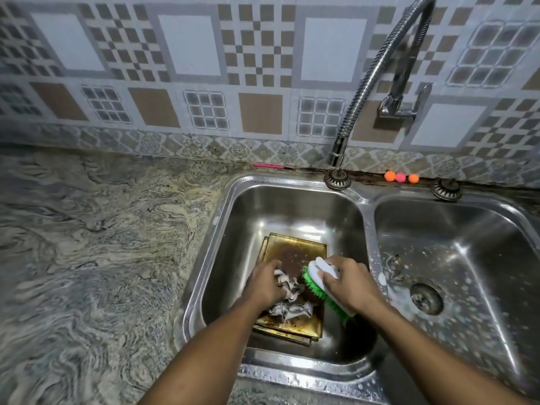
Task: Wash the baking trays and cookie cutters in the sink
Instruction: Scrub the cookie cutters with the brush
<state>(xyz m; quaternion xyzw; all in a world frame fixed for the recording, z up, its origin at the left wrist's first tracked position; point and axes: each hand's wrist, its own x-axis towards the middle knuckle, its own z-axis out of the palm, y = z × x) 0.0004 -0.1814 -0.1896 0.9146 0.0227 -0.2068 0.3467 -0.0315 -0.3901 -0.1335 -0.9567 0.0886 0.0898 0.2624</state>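
Note:
A stack of stained golden baking trays [293, 248] lies flat in the left sink basin [292, 206]. Several metal cookie cutters [290, 309] sit in a pile on the top tray. My left hand [264, 283] reaches down onto the pile, its fingers curled around one of the cutters. My right hand [349, 283] grips a white scrubbing brush with green bristles [317, 283], held tilted over the tray's right edge, bristles toward the cutters. Part of the trays is hidden under my hands.
A flexible steel tap [365, 92] arches from the wall down to the sink's back rim. The right basin [467, 258] is wet and speckled, with an open drain [426, 298]. Marbled stone counter [87, 244] spreads to the left. Three small coloured balls [401, 177] sit behind the sink.

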